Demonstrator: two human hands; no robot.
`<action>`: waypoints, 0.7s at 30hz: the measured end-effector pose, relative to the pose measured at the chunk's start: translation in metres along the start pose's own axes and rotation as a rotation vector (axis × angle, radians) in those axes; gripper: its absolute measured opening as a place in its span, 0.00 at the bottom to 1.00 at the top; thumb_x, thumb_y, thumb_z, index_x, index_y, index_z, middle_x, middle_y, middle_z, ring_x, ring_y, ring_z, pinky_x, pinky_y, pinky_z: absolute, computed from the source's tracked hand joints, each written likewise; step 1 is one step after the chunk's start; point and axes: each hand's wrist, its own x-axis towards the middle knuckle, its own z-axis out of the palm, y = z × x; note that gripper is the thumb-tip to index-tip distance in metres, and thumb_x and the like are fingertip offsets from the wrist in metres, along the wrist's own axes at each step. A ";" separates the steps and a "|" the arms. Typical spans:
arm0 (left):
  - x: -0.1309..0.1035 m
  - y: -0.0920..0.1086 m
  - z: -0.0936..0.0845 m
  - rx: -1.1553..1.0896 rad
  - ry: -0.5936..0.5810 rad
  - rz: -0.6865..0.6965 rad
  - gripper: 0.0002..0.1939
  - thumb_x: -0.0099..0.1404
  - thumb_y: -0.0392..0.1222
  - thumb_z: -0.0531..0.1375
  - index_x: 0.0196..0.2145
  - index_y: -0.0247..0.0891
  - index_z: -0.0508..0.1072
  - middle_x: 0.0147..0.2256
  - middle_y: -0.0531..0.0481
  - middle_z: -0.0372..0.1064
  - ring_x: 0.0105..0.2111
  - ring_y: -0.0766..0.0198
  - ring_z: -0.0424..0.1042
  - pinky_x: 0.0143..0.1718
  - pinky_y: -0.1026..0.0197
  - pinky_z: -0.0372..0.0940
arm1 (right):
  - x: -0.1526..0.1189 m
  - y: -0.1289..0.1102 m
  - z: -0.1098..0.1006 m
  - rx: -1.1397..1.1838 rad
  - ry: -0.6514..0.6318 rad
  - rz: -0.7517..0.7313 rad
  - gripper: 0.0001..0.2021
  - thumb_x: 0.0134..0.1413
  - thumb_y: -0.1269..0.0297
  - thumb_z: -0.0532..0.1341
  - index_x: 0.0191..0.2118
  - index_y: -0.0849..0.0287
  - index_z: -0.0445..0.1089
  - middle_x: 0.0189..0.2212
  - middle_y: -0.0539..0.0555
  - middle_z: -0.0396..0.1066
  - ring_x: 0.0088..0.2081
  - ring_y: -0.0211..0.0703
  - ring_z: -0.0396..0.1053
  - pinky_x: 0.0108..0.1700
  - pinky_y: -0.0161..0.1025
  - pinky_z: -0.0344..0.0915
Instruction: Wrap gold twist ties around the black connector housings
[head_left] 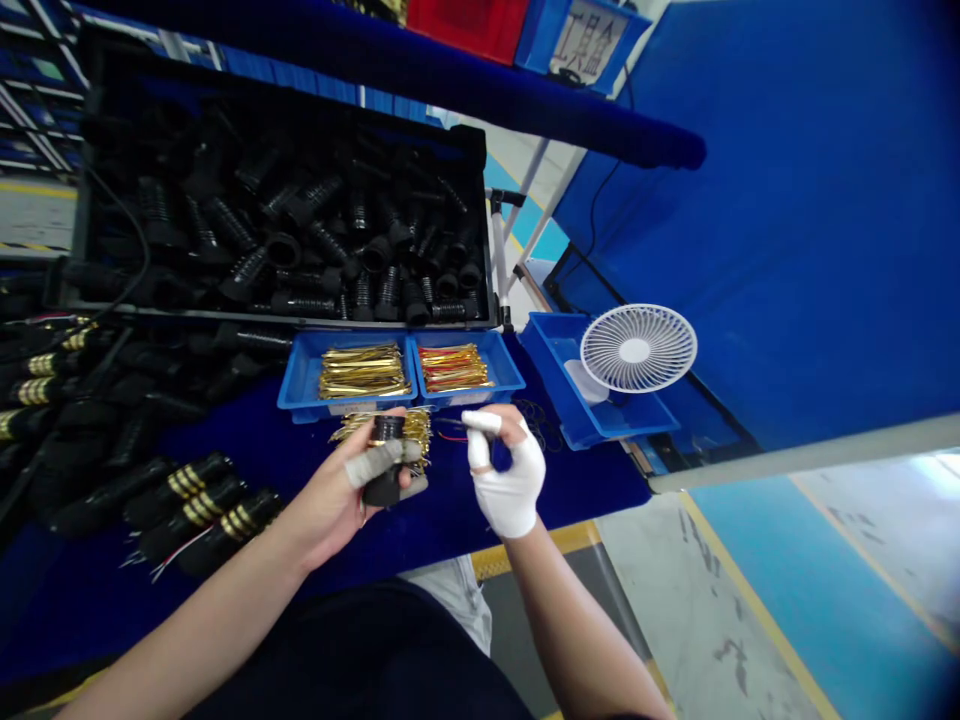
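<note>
My left hand [379,470], with light wraps on some fingers, is closed around a black cylindrical part [388,430] that has a ridged top and a gold ring. To its right, my right hand [511,470], in a white fingerless glove, pinches a thin dark tool [450,421] between thumb and forefinger; the tool's exact shape is too small to tell. A pile of gold strips [417,427] lies on the blue cloth just behind the black part. Behind my hands stand a blue tray of gold strips [300,375] and a blue tray of red and gold strips [510,372].
A large black crate [489,240] of ridged black parts stands at the back left. Gold-banded parts [199,505] lie at left. A white fan [637,348] and blue bin [574,425] stand at right. A padded shelf bar [450,90] crosses above.
</note>
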 end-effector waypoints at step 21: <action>-0.011 -0.009 0.005 0.148 -0.080 0.166 0.37 0.61 0.44 0.69 0.66 0.51 0.64 0.67 0.47 0.59 0.67 0.47 0.56 0.66 0.49 0.52 | -0.028 -0.023 0.011 0.067 -0.155 -0.175 0.20 0.55 0.77 0.60 0.50 0.47 0.72 0.36 0.52 0.75 0.36 0.43 0.75 0.39 0.42 0.73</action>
